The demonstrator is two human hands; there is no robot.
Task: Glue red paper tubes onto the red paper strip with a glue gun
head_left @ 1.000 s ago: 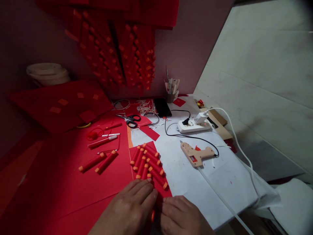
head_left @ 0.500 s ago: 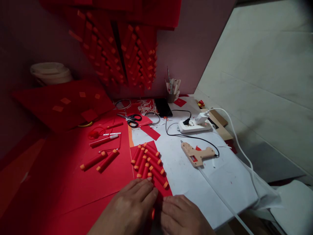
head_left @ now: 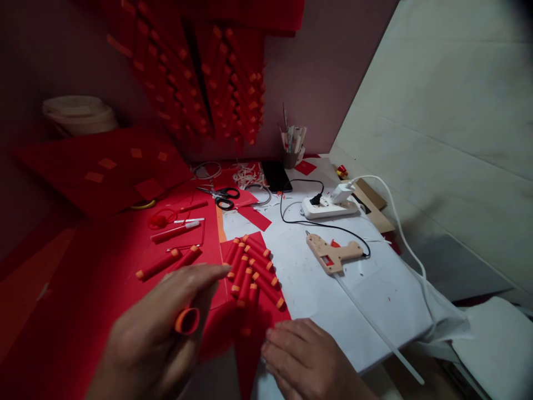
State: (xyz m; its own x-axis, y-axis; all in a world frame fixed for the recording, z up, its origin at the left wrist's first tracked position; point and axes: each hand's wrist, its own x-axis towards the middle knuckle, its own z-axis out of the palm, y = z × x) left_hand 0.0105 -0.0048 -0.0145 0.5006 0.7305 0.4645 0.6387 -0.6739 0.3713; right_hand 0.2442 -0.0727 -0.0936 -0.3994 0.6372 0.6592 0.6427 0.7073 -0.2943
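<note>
Red and white sheeting covers the desk (head_left: pixel 325 322). Over its near edge, the left hand (head_left: pixel 154 322) holds a red tube (head_left: pixel 181 322) whose open, orange-rimmed end shows; the right hand (head_left: pixel 306 355) has bent fingers just beside a red strip (head_left: pixel 272 316), and whether it grips anything I cannot tell. Similar tubes (head_left: pixel 245 284) lie slanted in rows on the strip. Farther back, a glue gun (head_left: pixel 333 253) lies toward the right edge; scissors (head_left: pixel 227 194), a black phone (head_left: pixel 276 176) and a pen cup (head_left: pixel 290 160) sit toward the far edge. Strings of orange-tipped tubes (head_left: pixel 233 83) hang behind.
</note>
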